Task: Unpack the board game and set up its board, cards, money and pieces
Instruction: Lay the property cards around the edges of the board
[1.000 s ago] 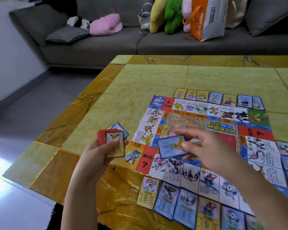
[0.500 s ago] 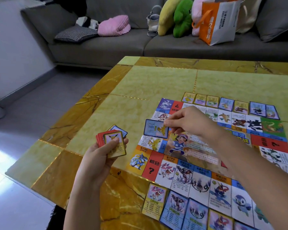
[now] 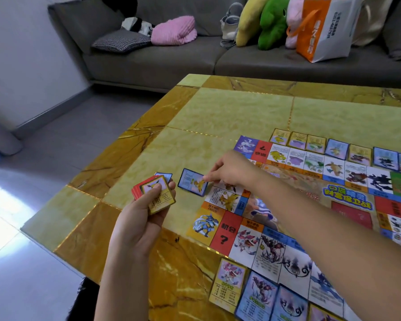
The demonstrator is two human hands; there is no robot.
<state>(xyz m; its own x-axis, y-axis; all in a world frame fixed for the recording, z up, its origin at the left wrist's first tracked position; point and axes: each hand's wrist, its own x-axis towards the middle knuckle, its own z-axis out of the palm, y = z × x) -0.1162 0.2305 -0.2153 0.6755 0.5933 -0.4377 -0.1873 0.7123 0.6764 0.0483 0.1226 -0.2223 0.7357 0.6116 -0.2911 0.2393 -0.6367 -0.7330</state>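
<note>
left hand (image 3: 141,224): grips a deck (image 3: 156,194), thumb on top, above the table (image 3: 218,117)
right hand (image 3: 229,170): pinches a blue card (image 3: 193,184) just beside the board's (image 3: 310,205) left edge
card: low over the table; touching or not, cannot tell

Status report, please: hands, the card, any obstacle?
Left hand grips card stack. Right hand pinches blue card just off board's left edge. No obstacle seen there.
</note>
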